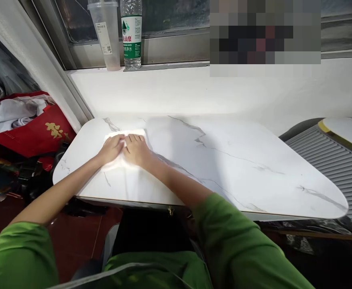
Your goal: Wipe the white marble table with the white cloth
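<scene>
OK so a thin-looking white cloth [121, 161] is being pressed down on the white marble-look tabletop [254, 148], toward its 9 o'clock end. Plain, pale and flat, it's being partly covered by hands, so the long axis can't be told; the far edge is running roughly 9 to 3. With the cloth as clock centre, and 12 toward the window, the left hand [112, 148] is being laid on it palm down, open, fingers pointing to about 1; the right hand [136, 149] is being rested the same way, open, fingers to about 11, thumbs nearly meeting. Green sleeves [242, 233] are being worn. At 12, a water bottle [131, 38] is being held up by the window ledge [176, 66], "山泉" and "净水" being shown on its green-and-white label. Just beside it, nearer 11, a clear plastic cup [113, 48] is being stood, its sticker's QR code being visible, print too tiny. Around 9, whitish fabric [10, 114] is being held in a red bag [34, 136] with gold lettering that can't be read.
</scene>
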Action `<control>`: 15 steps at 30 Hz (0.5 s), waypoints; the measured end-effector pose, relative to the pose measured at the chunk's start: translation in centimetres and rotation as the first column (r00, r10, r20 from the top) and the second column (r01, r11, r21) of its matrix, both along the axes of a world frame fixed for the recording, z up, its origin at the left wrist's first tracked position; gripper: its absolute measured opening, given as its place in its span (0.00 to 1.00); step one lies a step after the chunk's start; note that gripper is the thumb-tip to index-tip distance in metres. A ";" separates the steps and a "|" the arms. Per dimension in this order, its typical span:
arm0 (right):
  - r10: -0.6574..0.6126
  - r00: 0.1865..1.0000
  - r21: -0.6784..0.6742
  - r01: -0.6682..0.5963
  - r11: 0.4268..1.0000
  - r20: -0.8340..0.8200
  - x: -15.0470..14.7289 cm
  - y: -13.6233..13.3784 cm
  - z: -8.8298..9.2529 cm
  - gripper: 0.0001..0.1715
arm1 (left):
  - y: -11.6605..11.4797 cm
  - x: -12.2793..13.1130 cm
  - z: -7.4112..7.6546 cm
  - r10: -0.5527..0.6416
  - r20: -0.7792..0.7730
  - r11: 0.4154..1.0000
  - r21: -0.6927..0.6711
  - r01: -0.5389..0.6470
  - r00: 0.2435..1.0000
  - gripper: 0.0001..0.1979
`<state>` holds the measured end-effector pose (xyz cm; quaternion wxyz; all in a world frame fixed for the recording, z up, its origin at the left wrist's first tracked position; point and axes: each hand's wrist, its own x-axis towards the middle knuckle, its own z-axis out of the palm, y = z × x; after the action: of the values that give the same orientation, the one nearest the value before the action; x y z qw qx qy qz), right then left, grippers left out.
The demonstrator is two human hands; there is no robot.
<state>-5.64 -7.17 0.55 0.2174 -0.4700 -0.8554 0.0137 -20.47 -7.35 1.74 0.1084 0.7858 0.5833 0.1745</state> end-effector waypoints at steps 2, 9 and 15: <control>-0.065 0.997 -0.016 0.065 0.998 -0.040 -0.4 3.1 -0.2 0.22 | 3.7 0.0 -0.1 -0.008 0.001 0.999 0.031 0.008 1.000 0.22; -0.213 0.970 -0.023 0.212 0.977 -0.114 -1.2 10.6 -1.0 0.24 | 13.1 0.3 -0.6 -0.086 -0.068 0.996 0.031 0.088 0.994 0.25; -0.226 0.966 0.021 0.231 0.973 -0.125 -1.3 11.6 -1.9 0.28 | 14.4 -0.1 -0.9 -0.171 -0.134 0.985 -0.001 0.172 0.976 0.28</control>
<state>-6.93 4.47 -1.35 0.2778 -0.5598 -0.7807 0.0022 -20.56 7.09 0.88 0.0797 0.8437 0.5183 0.1145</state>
